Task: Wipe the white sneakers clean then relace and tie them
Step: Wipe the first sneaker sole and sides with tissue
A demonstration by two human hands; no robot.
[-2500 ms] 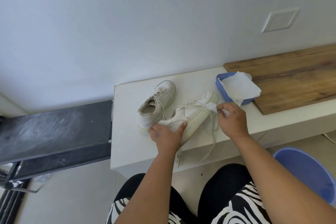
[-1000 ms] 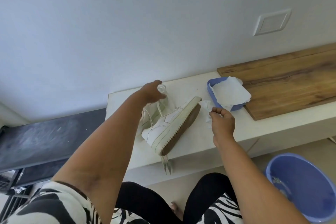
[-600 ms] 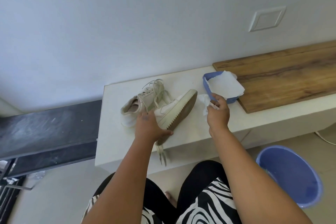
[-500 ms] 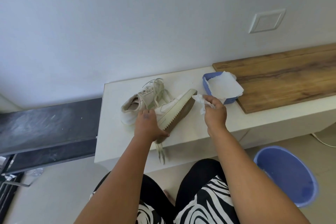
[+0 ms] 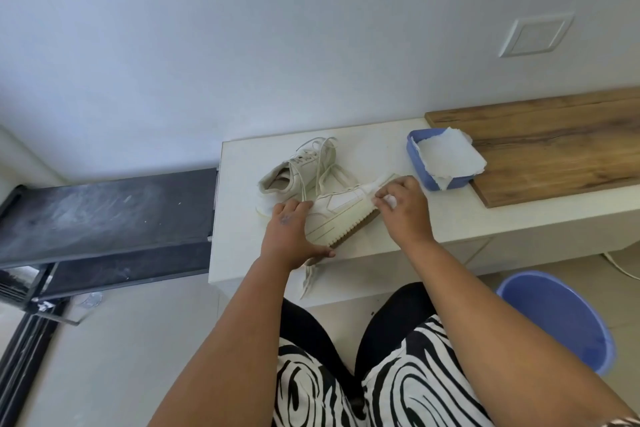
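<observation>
Near sneaker (image 5: 341, 215): tipped on its side on white counter (image 5: 450, 218), heel gripped by left hand (image 5: 289, 236) to steady it. Right hand (image 5: 401, 208): pinching wipe (image 5: 390, 200) against sole edge. Second sneaker (image 5: 298, 173): just behind, laces loose

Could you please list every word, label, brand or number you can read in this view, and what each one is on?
None can be read.
Far sneaker: small bluish marks on the tongue, too blurred to read.
Near sneaker, tipped on its side under the left hand and right hand: stitched panels only, no lettering.
Wall plate: blank.
Blue tray and blue bucket: no print visible.
</observation>
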